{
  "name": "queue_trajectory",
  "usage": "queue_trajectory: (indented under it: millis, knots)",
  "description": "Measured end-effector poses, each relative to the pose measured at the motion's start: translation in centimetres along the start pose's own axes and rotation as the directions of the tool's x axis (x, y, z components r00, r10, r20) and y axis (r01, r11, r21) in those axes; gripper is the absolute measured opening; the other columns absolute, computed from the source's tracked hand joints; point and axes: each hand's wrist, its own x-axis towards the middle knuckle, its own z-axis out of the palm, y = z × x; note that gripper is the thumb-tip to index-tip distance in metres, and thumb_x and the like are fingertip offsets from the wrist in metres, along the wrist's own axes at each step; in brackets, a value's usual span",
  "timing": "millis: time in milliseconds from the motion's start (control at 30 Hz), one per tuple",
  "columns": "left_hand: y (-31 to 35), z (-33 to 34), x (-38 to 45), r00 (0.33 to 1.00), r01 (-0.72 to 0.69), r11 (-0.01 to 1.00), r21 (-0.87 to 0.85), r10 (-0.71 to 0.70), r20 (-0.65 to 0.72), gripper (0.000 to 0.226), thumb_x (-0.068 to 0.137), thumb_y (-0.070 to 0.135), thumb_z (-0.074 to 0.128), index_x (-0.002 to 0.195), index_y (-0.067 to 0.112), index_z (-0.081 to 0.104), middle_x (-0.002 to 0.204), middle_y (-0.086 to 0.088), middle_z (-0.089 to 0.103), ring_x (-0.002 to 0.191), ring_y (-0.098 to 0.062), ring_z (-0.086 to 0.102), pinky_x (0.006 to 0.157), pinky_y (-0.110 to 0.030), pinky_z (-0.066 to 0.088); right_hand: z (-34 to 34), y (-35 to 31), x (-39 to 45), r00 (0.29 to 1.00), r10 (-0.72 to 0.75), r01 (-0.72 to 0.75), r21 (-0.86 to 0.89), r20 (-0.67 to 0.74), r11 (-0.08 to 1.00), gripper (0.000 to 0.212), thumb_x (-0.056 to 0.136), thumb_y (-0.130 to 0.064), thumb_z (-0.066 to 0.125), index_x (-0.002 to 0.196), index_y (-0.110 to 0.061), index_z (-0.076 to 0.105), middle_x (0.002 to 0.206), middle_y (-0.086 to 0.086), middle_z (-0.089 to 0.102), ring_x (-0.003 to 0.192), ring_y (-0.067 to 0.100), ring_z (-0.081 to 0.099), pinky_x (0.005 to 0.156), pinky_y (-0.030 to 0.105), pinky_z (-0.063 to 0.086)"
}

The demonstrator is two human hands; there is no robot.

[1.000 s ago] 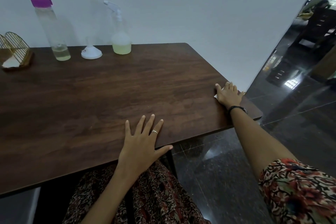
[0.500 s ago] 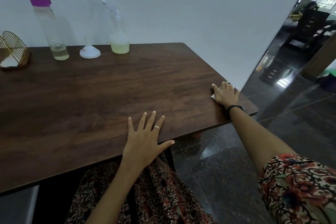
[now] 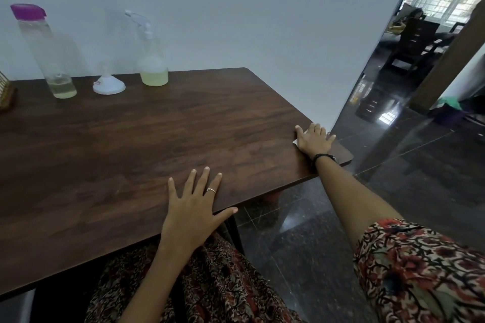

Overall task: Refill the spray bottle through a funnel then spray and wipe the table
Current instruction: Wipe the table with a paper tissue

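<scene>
A clear spray bottle (image 3: 152, 60) with pale yellow liquid at its bottom stands at the back of the dark wooden table (image 3: 131, 139). Left of it a white funnel (image 3: 109, 85) sits upside down, then a tall clear bottle (image 3: 48, 57) with a purple cap. My right hand (image 3: 313, 140) lies flat with spread fingers on a white cloth (image 3: 295, 141) at the table's right edge; only a corner of the cloth shows. My left hand (image 3: 194, 207) rests flat on the near edge, fingers straight.
A wire holder (image 3: 5, 92) on a wooden base stands at the far left of the table. A white wall runs behind. To the right, a dark glossy floor and a doorway with dark chairs (image 3: 412, 42).
My right hand with the cloth has slid a little farther along the right edge of the table. The left hand stays in place. The view has shifted slightly.
</scene>
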Motion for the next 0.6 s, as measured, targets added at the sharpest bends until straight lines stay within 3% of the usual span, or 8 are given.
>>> queue_trajectory:
  millis: [600]
  knots:
    - [0.2, -0.3, -0.1, 1.000, -0.011, 1.000, 0.026, 0.011, 0.006, 0.085, 0.085, 0.072, 0.004, 0.127, 0.020, 0.056, 0.130, -0.009, 0.058, 0.117, -0.030, 0.057, 0.085, -0.067, 0.042, -0.6, 2.2, -1.3, 0.997, 0.065, -0.064, 0.022, -0.035, 0.998, 0.075, 0.095, -0.057, 0.024, 0.148, -0.004, 0.021, 0.157, 0.011, 0.016, 0.145, 0.029, 0.013, 0.115, 0.054, 0.000]
